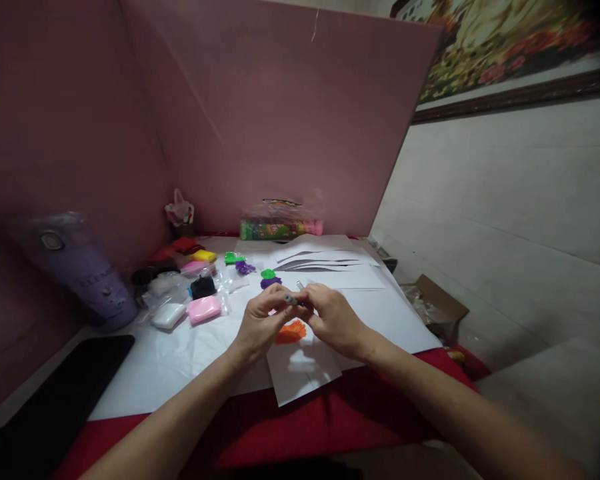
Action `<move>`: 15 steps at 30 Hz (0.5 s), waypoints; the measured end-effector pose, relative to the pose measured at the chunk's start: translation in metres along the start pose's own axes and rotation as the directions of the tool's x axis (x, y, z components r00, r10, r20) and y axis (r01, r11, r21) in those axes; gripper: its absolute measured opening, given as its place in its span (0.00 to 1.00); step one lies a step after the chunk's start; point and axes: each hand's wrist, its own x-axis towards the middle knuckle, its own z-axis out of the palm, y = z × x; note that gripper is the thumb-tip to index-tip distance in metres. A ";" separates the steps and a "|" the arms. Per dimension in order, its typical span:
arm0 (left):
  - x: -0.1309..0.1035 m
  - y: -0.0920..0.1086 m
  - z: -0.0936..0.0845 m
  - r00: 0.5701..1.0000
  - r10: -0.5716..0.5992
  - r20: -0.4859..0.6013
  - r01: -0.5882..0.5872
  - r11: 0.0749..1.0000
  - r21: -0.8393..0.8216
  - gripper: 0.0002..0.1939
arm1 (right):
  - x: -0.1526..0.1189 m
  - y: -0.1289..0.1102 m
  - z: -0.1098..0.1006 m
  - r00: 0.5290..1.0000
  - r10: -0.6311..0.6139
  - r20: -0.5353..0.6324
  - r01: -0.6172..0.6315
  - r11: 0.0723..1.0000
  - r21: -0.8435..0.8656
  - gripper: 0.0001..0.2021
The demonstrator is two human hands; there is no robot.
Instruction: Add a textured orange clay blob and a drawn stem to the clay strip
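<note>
Above the middle of the paper, my two hands meet with fingertips together. My left hand (266, 317) is closed in a pinch on a slim grey pen-like stick (291, 300), whose round end faces me. My right hand (333, 319) is also closed, its fingers around the other part of the stick; a pale tip pokes up beyond them. Fingers hide most of the stick. Just below lies a ridged, flattened piece of orange clay (291, 332) on a folded white sheet (305, 380). Behind the hands are a green clay piece (269, 274) and a purple clay piece (271, 283).
Bagged clay packs lie to the left, among them pink (204, 310), white (169, 316) and black (203, 287). A purple tumbler (87, 273) and a black phone-like slab (75, 380) are further left. Paper sheets (325, 257) stand behind; an open cardboard box (437, 307) sits right.
</note>
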 end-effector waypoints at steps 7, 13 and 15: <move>-0.018 0.035 0.001 0.912 0.063 0.406 -0.300 0.777 0.554 0.14 | -0.014 0.007 0.005 0.929 0.288 -0.232 -0.203 0.922 0.328 0.09; -0.050 0.050 0.012 0.731 -0.200 0.652 -0.447 0.582 0.679 0.14 | -0.024 0.027 0.017 0.864 0.448 -0.228 -0.257 0.784 0.566 0.12; -0.052 0.045 0.010 0.733 -0.210 0.647 -0.450 0.562 0.693 0.07 | -0.023 0.032 0.020 0.858 0.471 -0.207 -0.270 0.755 0.598 0.12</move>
